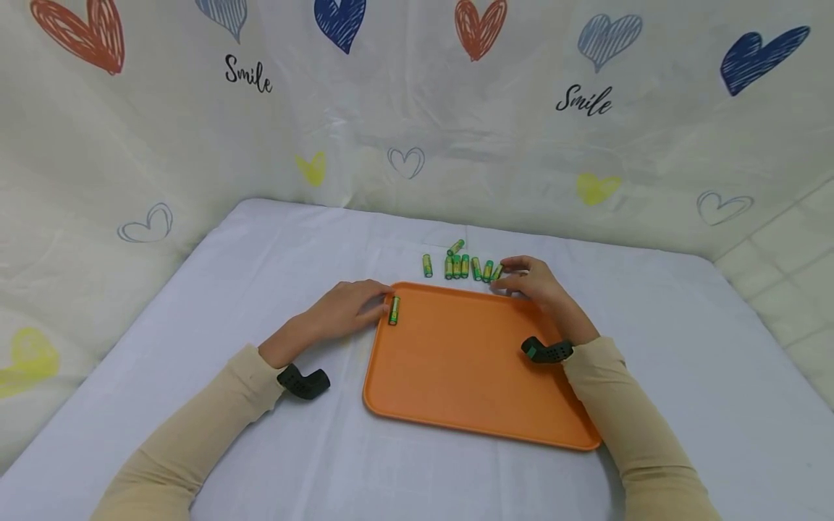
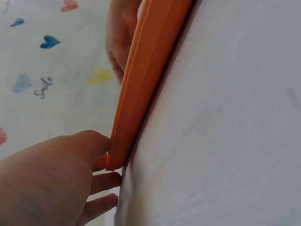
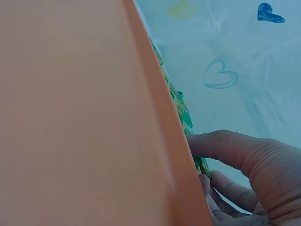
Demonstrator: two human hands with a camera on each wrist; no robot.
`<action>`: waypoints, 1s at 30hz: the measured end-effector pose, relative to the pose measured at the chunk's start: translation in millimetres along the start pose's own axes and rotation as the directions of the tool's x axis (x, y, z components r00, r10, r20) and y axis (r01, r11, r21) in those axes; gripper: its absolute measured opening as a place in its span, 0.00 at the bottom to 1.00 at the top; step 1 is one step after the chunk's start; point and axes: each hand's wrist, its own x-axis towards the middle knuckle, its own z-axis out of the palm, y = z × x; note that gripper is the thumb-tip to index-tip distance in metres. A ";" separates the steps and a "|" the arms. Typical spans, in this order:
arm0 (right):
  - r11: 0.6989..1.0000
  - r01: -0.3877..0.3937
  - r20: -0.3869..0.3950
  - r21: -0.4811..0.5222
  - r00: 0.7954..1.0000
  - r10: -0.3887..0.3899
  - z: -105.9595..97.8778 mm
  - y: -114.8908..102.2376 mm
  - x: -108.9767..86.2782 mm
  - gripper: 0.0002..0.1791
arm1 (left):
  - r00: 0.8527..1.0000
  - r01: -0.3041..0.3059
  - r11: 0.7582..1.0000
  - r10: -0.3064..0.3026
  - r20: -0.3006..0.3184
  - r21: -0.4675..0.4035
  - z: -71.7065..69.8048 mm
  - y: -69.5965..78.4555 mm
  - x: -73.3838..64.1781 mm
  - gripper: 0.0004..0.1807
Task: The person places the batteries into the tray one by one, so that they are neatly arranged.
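Note:
An orange tray lies on the white-covered table. One green-and-yellow battery rests inside it, along the left rim near the far corner. My left hand is at that corner, fingers loosely extended, thumb and index tips right by the battery. In the left wrist view, the left hand's thumb meets the rim while the other fingers spread beyond the corner. Past the tray's far rim, my right hand pinches a battery between thumb and fingers. The tray's rim partly hides this battery in the right wrist view.
Several more batteries stand or lie in a loose row behind the tray's far rim, one battery a little apart on the left. Behind the table hangs a pale cloth printed with hearts.

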 end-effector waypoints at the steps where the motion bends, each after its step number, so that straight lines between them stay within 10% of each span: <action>1: 1.000 0.004 0.000 0.002 1.000 -0.004 0.4 0.3 -0.1 0.36 | 1.000 0.001 1.000 -0.001 0.000 0.000 0.3 -0.4 -0.1 0.26; 30: 0.996 0.084 0.040 -0.002 0.996 -0.084 18.4 -19.1 -15.6 0.35 | 1.000 -0.010 1.000 0.010 -0.001 0.010 -0.5 -0.1 0.1 0.26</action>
